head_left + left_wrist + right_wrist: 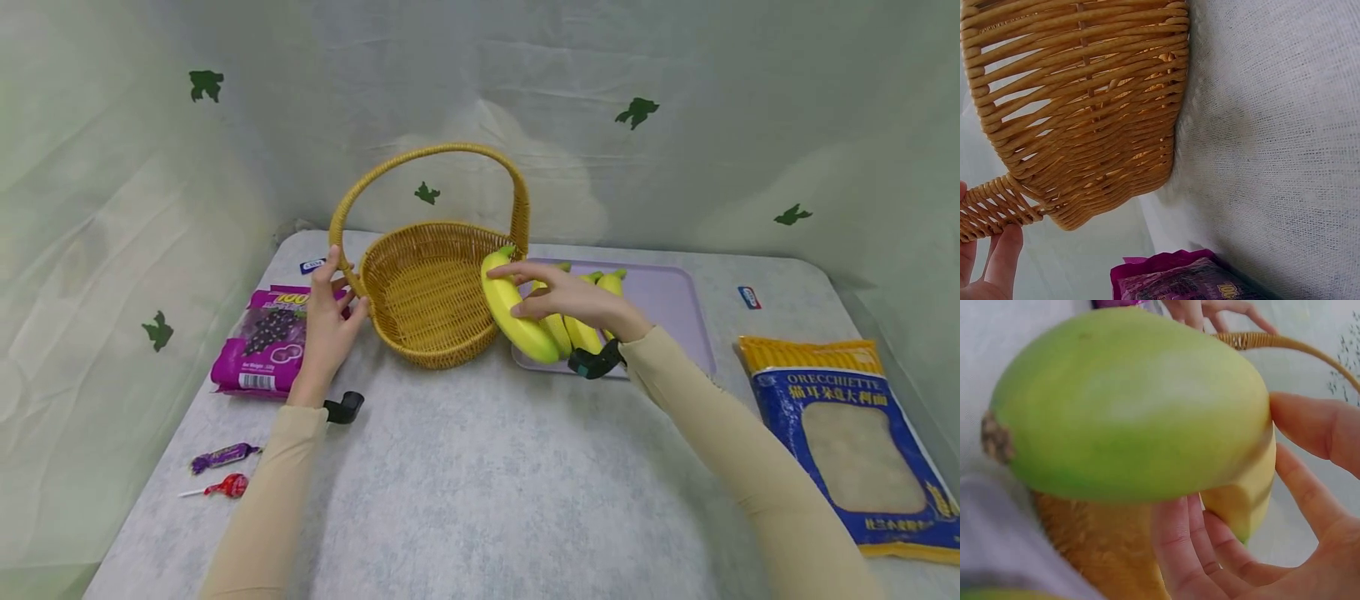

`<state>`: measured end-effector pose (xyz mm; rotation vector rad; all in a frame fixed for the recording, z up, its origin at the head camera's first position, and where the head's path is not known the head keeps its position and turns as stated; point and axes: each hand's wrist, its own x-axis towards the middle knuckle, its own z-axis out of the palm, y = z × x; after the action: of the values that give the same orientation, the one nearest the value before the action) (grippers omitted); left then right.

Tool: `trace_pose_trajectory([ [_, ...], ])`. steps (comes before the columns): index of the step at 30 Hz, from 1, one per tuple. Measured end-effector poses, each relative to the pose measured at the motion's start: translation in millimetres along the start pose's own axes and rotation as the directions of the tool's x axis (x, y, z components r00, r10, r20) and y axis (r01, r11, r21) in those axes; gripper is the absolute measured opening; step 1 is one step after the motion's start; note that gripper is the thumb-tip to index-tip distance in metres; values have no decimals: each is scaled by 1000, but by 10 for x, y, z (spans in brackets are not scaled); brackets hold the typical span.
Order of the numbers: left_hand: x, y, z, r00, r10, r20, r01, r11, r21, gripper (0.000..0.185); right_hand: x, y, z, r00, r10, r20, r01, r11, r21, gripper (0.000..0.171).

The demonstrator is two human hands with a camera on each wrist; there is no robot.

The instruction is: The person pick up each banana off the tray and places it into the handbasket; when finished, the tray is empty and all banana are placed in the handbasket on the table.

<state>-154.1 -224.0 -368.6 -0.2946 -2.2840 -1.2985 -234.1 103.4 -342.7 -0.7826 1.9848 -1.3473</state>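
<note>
A yellow banana [512,310] with greenish ends is held in my right hand [566,296], thumb on one side and fingers on the other. It overlaps the right rim of the wicker basket [431,350] in the head view. In the right wrist view the banana [1129,406] fills the middle, its blunt tip toward the camera. My left hand [330,312] grips the lower left end of the basket's tall arched handle [997,209]. Inside the basket only bare woven floor shows. Several more bananas [581,333] lie on the lilac tray [675,308], partly behind my right hand.
Left of the basket lies a purple candy bag [258,346]. A purple wrapped candy [223,457] and a red lollipop [228,485] are nearer the front left. A blue and yellow pasta bag [855,450] lies along the right edge. Pale cloth walls [480,83] enclose the table.
</note>
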Motion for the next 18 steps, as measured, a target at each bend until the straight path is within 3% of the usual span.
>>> trace_pose_trajectory([
  [2, 2, -12, 5, 1000, 1, 0, -1, 1000, -2, 71, 97, -62, 50, 1000, -2, 5, 2, 1000, 10, 55],
  [9, 33, -391, 48, 1000, -19, -5, 19, 1000, -11, 74, 489, -192, 227, 999, -33, -10, 34, 997, 69, 57],
  [18, 21, -387, 42, 1000, -21, -9, 21, 1000, -1, 80, 928, -236, 528, 997, -39, -66, 46, 993, 109, 57],
])
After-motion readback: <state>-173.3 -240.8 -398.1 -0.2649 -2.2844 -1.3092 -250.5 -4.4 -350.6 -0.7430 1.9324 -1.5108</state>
